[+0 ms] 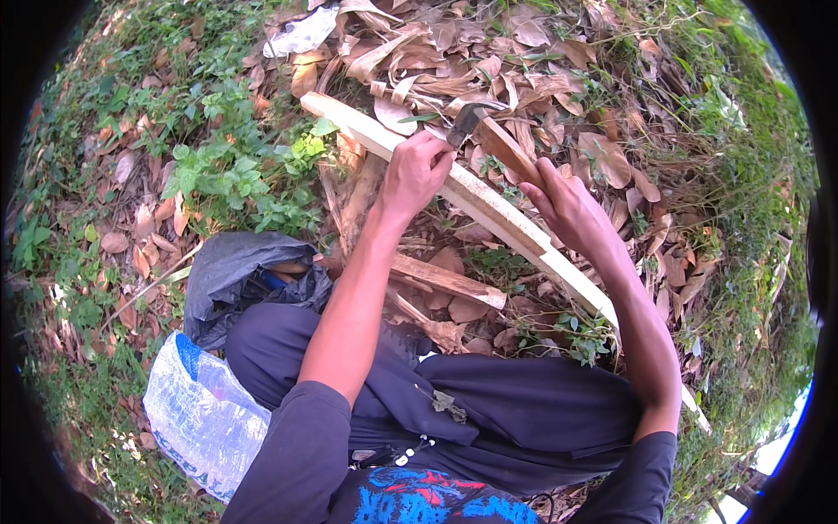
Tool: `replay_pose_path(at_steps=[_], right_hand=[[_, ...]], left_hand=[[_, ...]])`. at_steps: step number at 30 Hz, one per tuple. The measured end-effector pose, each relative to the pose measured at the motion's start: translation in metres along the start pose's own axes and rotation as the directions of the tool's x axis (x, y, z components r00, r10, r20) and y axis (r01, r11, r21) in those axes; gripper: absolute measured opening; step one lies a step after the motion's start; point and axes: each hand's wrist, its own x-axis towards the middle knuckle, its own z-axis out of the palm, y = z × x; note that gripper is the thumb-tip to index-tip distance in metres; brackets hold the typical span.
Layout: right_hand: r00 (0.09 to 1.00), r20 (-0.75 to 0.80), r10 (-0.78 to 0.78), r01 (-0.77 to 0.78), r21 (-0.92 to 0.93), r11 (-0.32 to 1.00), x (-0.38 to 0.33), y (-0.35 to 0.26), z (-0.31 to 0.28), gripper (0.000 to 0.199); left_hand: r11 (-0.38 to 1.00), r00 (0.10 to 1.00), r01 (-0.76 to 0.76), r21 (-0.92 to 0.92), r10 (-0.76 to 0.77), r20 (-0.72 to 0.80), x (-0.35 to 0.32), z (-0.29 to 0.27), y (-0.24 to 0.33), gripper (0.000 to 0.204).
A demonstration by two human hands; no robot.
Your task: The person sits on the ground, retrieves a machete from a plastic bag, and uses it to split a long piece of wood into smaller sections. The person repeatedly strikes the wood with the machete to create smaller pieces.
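My right hand point(566, 203) is wrapped round the wooden handle of a hammer point(509, 147). Its dark metal head lies just beyond my left fingertips, close above a long pale strip of wood point(493, 208). The strip runs slantwise from the upper middle down to the right, and a second piece seems to be laid along it. My left hand point(417, 175) rests at the strip's upper part with thumb and fingers pinched together. Whatever is between those fingertips is too small to make out.
A rough split piece of wood point(449, 281) lies before my folded legs. To my left are a dark plastic bag point(249, 284) with things inside and a white and blue sack point(205, 419). Dry leaves point(602, 157) and green weeds point(231, 162) cover the ground.
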Motion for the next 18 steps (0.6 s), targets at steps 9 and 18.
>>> replay_pose_path(at_steps=[9,18], right_hand=[[0.993,-0.069,0.096,-0.093,0.051,0.994,0.004,-0.007,-0.032,0.038],[0.988,0.041,0.148,-0.152,0.094,0.984,0.004,-0.01,-0.035,0.039]], left_hand=[[1.0,0.999,-0.008,-0.004,0.008,-0.039,-0.002,0.0,-0.004,0.016],[1.0,0.999,0.008,-0.02,-0.009,-0.031,-0.003,0.001,-0.006,0.017]])
